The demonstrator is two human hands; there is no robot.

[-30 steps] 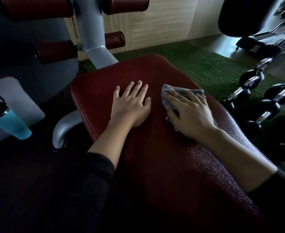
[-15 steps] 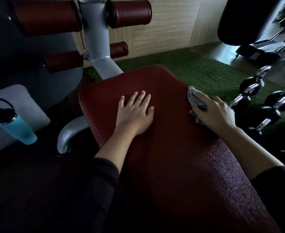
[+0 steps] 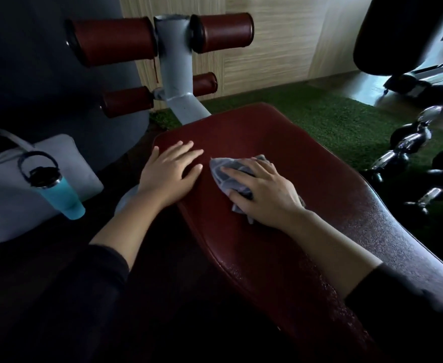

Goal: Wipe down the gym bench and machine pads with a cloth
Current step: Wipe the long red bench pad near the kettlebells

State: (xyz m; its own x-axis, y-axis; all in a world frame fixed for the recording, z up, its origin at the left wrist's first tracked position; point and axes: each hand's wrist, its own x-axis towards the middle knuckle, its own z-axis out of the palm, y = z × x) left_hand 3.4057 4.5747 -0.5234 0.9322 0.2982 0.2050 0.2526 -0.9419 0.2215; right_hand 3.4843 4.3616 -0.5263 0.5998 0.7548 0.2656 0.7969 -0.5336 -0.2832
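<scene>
A dark red padded bench (image 3: 280, 142) runs from the lower right up to the middle of the view. My right hand (image 3: 264, 191) lies flat on a crumpled grey cloth (image 3: 224, 170) and presses it against the pad, fingers pointing left. My left hand (image 3: 169, 170) rests flat on the bench's left edge, fingers spread, just left of the cloth. At the bench's head a grey steel post (image 3: 174, 72) carries red roller pads: a big upper pair (image 3: 113, 40) and a smaller lower pair (image 3: 127, 100).
A teal bottle with a black lid (image 3: 58, 191) leans against a grey bag (image 3: 13, 189) on the floor at left. Several chrome-handled dumbbells (image 3: 408, 145) lie on green turf (image 3: 332, 119) at right. A dark machine stands behind the rollers.
My right hand has swept the cloth from the bench's right edge back to the left, close to my left hand. My left hand now sits at the pad's left edge.
</scene>
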